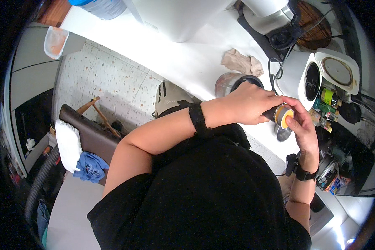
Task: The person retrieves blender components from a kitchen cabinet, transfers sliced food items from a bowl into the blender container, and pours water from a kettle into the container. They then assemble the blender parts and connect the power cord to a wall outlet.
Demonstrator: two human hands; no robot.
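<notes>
Both hands meet over the right part of the white counter (187, 68). My left hand (251, 103) grips the dark part of a small cylinder (280, 115) with a silvery band and a yellow end. My right hand (301, 122) curls round the banded end, its thumb on the yellow face. Behind my left hand lies a clear container (224, 85) with a black rim, partly hidden by the hand. Just below the cylinder is a small shiny cup (282, 133), partly covered. A crumpled beige cloth (242, 62) lies beyond the container.
A white rice cooker (295, 76) has its lid raised, with a black cable (281, 67) beside it. Several small bottles (326, 107) stand at its right. A metal kettle (270, 22) is at the back. A brown chair back (92, 134) holds a blue cloth (90, 167).
</notes>
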